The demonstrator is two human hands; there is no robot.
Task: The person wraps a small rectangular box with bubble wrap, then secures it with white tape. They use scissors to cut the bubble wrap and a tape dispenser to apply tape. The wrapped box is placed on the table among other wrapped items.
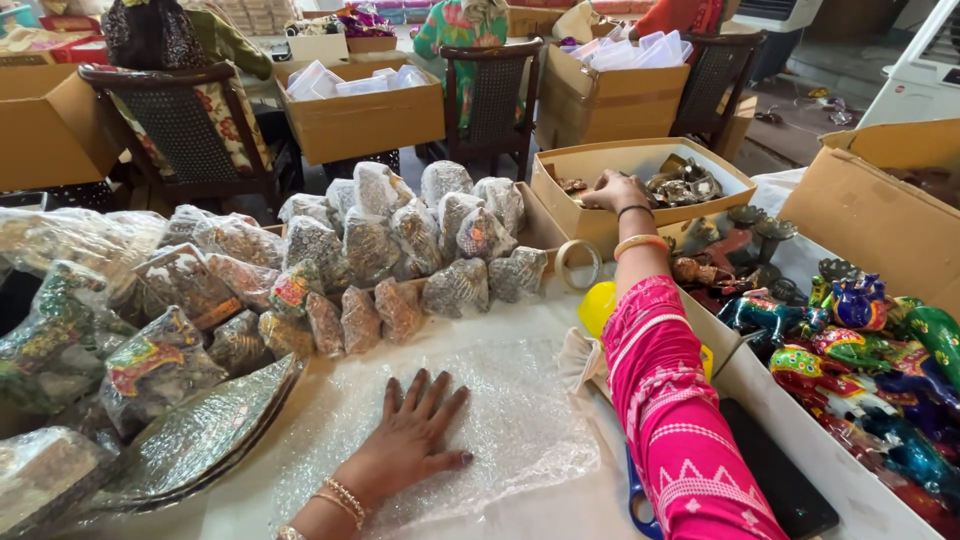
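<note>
Wrapping station: left hand pinning the wrap sheet, right hand reaching into the box of small figurines.

Low centre of the frame, the left hand (415, 435) is lying flat, fingers spread open, pressing a sheet of clear bubble wrap (500, 420) onto the white tabletop (250, 500). Upper right of centre, the right hand (612, 190), in a pink patterned sleeve, is reaching over the near wall of the shallow open cardboard box (570, 210) holding dark metallic figurines (685, 185); its fingers are curling down inside, but whether they are gripping a piece I cannot tell. Bubble-wrapped bundles (400, 240) are piling up at centre left; painted animal figurines (860, 340) are lying at right. Judged step: fetching a piece. The following move looks to call for a secure pinch and a carry to the sheet.
</note>
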